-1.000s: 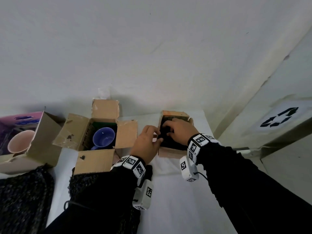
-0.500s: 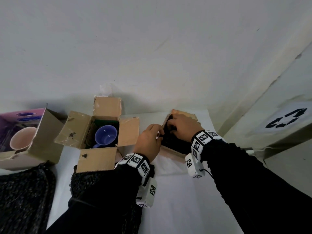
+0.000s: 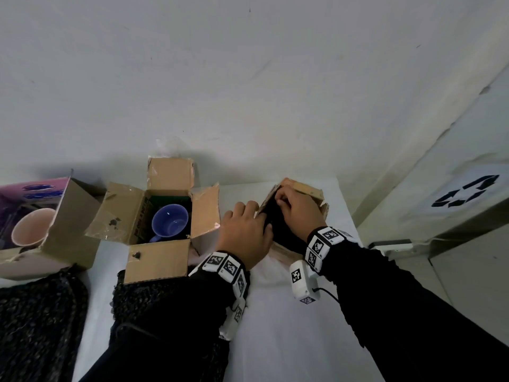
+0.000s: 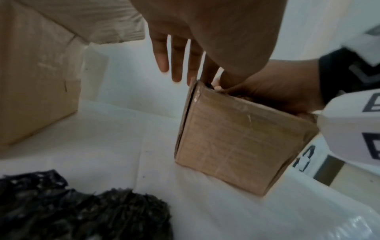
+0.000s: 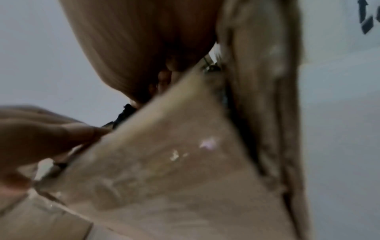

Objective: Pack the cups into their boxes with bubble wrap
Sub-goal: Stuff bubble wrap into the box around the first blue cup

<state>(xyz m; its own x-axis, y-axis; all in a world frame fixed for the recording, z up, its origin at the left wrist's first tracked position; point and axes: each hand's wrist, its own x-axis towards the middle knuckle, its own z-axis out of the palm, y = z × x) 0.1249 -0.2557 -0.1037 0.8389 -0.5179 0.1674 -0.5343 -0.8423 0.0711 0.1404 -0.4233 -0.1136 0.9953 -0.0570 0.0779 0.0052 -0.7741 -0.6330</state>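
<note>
Cups first: whatever's in the small box point(image 3: 298, 188) is buried under dark wrap point(image 3: 278, 224), can't see it. Right hand point(image 3: 298, 209) is curled over the top edge, fingers dug inside, though the right wrist view is a blur. Left hand point(image 3: 245, 230) sits against the box's left side; the left wrist view shows its fingers point(image 4: 176, 65) straight. Further left on the desk point(image 3: 275, 326), a blue cup point(image 3: 170, 221) sits in an open box point(image 3: 154, 216), and a pink cup point(image 3: 30, 227) lies in a box cut off at the edge.
</note>
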